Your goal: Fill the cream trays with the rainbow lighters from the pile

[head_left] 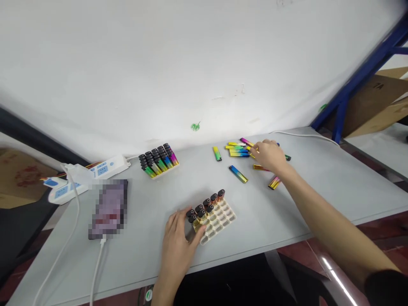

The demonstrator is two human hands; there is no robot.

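Note:
My left hand (pixel 178 240) grips the left end of a cream tray (pixel 219 223) with rows of oval holes, thumb at its front edge and fingers behind. Several shiny, flat oval sticks with black ends (pixel 207 204) stand upright in the tray's back and left holes; the other holes are bare. Over a loose pile of gold, blue, green and pink sticks (pixel 239 154), my right hand (pixel 269 155) has its fingers closed at a yellowish stick (pixel 251 149), partly hidden by them. Near it lie a blue-gold stick (pixel 238 174) and a green-yellow one (pixel 217 153).
A second tray (pixel 165 172), filled with upright coloured sticks, stands at the back left. Left of it are a white power strip (pixel 108 168), a blurred-out dark device (pixel 110 208) with a white cable (pixel 98 263), and a wall behind. A blue metal frame (pixel 344 97) rises at right.

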